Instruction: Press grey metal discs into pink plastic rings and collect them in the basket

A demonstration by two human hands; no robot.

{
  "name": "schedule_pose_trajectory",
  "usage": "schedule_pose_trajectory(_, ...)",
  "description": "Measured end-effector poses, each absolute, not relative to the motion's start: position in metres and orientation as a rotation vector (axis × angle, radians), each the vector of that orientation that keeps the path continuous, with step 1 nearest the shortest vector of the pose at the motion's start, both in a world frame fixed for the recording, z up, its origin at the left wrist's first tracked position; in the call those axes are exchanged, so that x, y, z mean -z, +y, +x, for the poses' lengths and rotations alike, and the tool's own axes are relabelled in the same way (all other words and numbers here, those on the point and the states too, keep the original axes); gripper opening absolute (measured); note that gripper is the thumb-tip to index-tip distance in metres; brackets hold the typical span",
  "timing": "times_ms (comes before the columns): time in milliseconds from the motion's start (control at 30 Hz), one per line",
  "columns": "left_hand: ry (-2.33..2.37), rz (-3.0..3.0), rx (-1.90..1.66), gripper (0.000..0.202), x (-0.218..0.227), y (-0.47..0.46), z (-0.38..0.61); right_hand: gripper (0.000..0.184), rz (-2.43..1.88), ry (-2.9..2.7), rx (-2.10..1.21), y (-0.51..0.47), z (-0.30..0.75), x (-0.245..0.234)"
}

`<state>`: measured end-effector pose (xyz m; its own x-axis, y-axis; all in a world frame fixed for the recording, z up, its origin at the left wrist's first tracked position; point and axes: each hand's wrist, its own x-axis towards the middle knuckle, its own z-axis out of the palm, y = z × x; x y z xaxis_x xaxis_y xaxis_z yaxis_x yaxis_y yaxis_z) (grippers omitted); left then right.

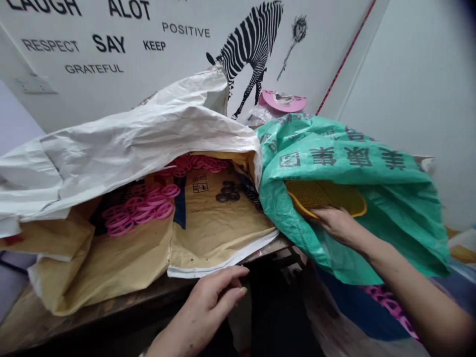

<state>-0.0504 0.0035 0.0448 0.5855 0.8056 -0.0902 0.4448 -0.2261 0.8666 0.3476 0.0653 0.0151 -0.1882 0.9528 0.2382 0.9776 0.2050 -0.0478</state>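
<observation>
My right hand (pixel 336 223) reaches into the mouth of a green woven sack (pixel 357 163) and grips the rim of a yellow mesh basket (pixel 323 196) that sits inside it. My left hand (pixel 213 297) rests at the front edge of the wooden table (pixel 92 310), fingers loosely curled, touching the lower edge of a brown paper sack (pixel 219 233). That sack lies open on the table with a white liner (pixel 122 139) folded back over it. Several pink plastic rings (pixel 141 208) and a few dark rings (pixel 227 192) lie inside.
A white wall with printed words and a zebra picture (pixel 253 44) stands behind the sacks. A pink object (pixel 282 101) sits at the back near the wall. More pink rings (pixel 390 305) show in a bag low at the right.
</observation>
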Motion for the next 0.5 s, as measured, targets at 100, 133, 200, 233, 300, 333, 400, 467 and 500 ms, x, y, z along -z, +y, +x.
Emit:
schedule_pose_trajectory(100,1.025,1.879,-0.463,0.039,-0.042,0.007,-0.052,0.031,-1.849,-2.287,0.077,0.067,0.354,-0.024)
schedule_pose_trajectory(133,1.032,1.884,-0.462,0.038,-0.041,0.008,-0.052,0.031,-1.863,-2.287,0.084,0.068,0.356,-0.026)
schedule_pose_trajectory(200,1.035,1.899,-0.471,0.039,-0.041,0.011,-0.051,0.030,-1.906,-2.283,0.126,0.071,0.359,-0.028)
schedule_pose_trajectory(233,1.028,1.913,-0.476,0.039,-0.043,0.012,-0.051,0.030,-1.926,-2.283,0.154,0.071,0.359,-0.028)
schedule_pose_trajectory(300,1.010,1.959,-0.494,0.039,-0.049,0.016,-0.051,0.029,-1.964,-2.283,0.249,0.069,0.358,-0.026)
schedule_pose_trajectory(333,1.002,1.996,-0.504,0.038,-0.053,0.019,-0.053,0.028,-1.981,-2.267,0.322,0.066,0.356,-0.025)
schedule_pose_trajectory(400,1.004,2.094,-0.521,0.035,-0.065,0.028,-0.057,0.032,-1.958,-2.209,0.459,0.055,0.349,-0.025)
schedule_pose_trajectory(467,1.024,2.221,-0.538,0.034,-0.079,0.046,-0.062,0.038,-1.814,-2.150,0.489,0.041,0.338,-0.028)
schedule_pose_trajectory(500,1.039,2.292,-0.552,0.034,-0.085,0.057,-0.065,0.041,-1.718,-2.118,0.466,0.033,0.329,-0.031)
